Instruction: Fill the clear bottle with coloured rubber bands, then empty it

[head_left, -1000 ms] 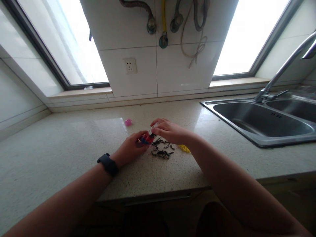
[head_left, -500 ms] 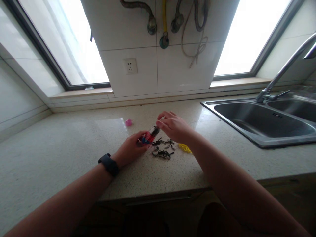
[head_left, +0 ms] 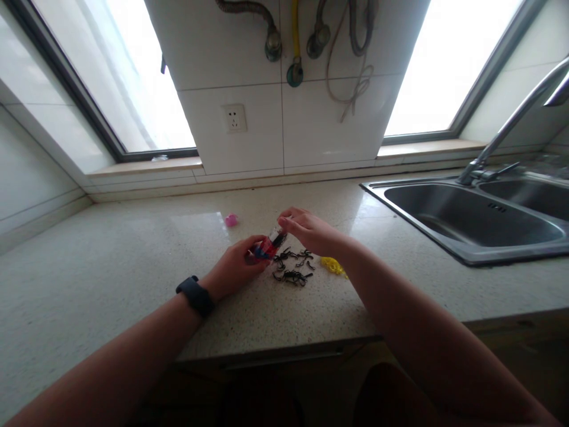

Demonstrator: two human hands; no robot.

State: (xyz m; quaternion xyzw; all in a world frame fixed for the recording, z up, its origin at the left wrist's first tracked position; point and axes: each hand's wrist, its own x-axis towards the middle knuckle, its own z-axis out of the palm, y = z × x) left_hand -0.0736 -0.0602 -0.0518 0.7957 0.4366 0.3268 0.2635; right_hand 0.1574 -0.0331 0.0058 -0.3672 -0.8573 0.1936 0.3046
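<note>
My left hand (head_left: 237,262), wearing a dark wristband, is wrapped round a small clear container with red and blue on it (head_left: 265,248). The container is tilted, its mouth end up and to the right, and dark pieces show inside near that end. Over the mouth sits my right hand (head_left: 306,230), with bent fingers close together at the rim; what they hold, if anything, is hidden. Below lie loose black hook-like pieces (head_left: 293,277) in small tangled heaps. A heap of yellow small pieces (head_left: 332,265) rests beside my right forearm.
A pink rounded object (head_left: 231,220) lies on the speckled countertop (head_left: 133,267), behind my left hand. To the right is a steel sink (head_left: 475,216) with a faucet (head_left: 502,136). Hoses and a socket (head_left: 234,118) are on the tiled wall behind.
My right hand has shifted slightly left and down, closer over the container's mouth. My left hand and the container stay almost where they were.
</note>
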